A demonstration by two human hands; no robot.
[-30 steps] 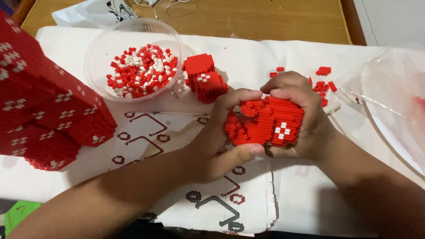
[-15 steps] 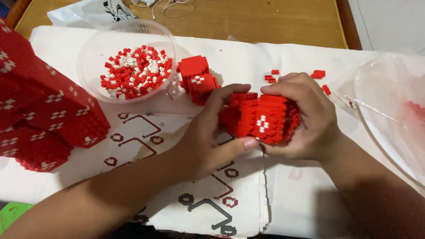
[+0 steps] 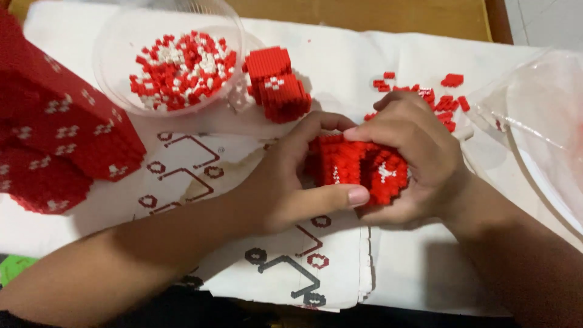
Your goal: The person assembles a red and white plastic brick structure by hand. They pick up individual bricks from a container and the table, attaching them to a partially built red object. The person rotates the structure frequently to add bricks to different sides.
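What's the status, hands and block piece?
Left hand and right hand both clasp the red block piece above the printed sheet. Bowl of loose bricks, second red piece behind; nothing in the way.

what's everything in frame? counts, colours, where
brick block: 1, red with white flecks, centre, held between both hands
smaller brick block: 1, red with a white mark, right of the bowl
large brick build: 1, red with white marks, left edge, cut off by the frame
bowl: 1, clear plastic, top left, holds loose red and white bricks
loose bricks: a small scatter, red, behind the right hand
clear bag: 1, transparent, right edge
printed sheets: several overlapping, white with red and black line diagrams, under the hands
table: 1, brown wood, top edge
left hand: 1, grips the block's left side
right hand: 1, over the block's top and right side
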